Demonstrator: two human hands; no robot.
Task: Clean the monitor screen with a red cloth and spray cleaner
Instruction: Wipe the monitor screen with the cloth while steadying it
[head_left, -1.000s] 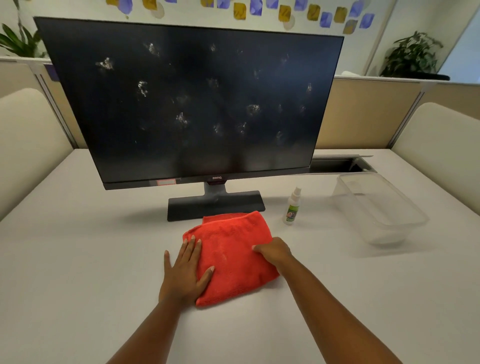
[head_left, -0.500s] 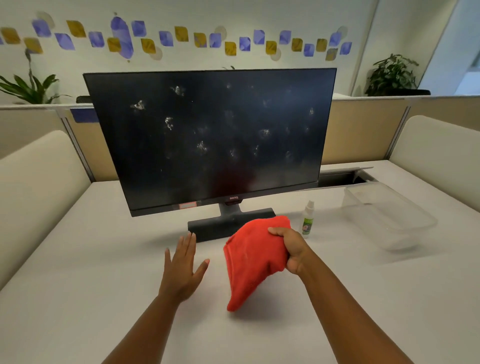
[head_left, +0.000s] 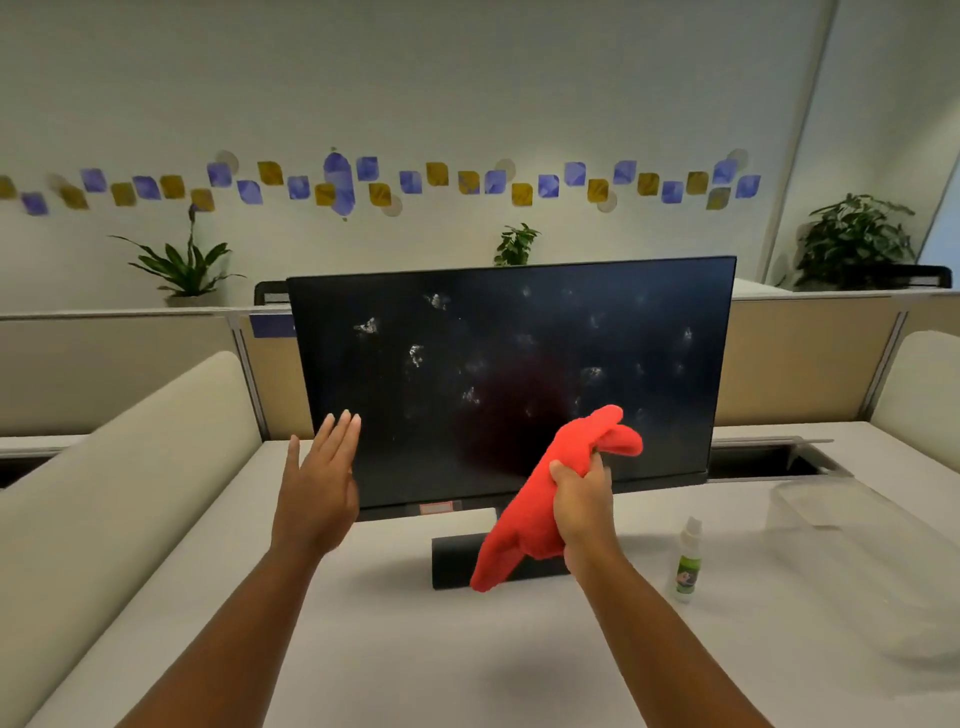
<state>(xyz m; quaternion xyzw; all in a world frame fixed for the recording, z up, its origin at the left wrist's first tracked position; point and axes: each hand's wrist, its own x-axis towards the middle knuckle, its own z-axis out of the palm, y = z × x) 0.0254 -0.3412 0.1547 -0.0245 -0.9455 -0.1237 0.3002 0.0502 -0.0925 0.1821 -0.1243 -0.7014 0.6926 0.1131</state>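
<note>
A black monitor (head_left: 509, 338) stands on the white desk, its dark screen dotted with several whitish smudges. My right hand (head_left: 582, 506) grips a bunched red cloth (head_left: 540, 514) and holds it up in front of the lower middle of the screen. The cloth hangs down over the monitor's base. My left hand (head_left: 317, 488) is raised with straight fingers beside the screen's lower left corner, holding nothing. A small white spray bottle (head_left: 687, 561) with a green label stands upright on the desk, right of my right hand.
A clear plastic bin (head_left: 852, 530) sits on the desk (head_left: 415, 665) at the right. A cable slot (head_left: 769, 460) opens in the desk behind the monitor's right side. Beige padded seats flank the desk, with partition walls and potted plants behind.
My right hand picked the red cloth up off the desk and raised it to the screen. My left hand left the cloth and rose toward the monitor's left edge. The view tilted upward.
</note>
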